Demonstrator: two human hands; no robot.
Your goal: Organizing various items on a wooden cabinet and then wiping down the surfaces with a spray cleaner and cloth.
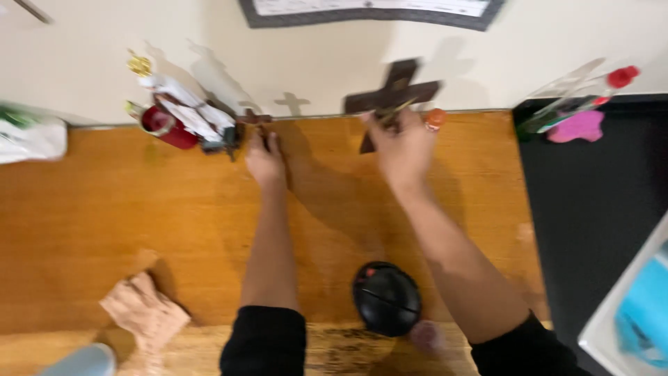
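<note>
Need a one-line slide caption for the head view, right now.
Right hand lifts a dark wooden cross near the wall while left hand touches a small figurine group on the table.

an orange wooden tabletop [104, 209] carries a black round case [386, 298] (near edge) and crumpled cloth [144, 313].
</note>
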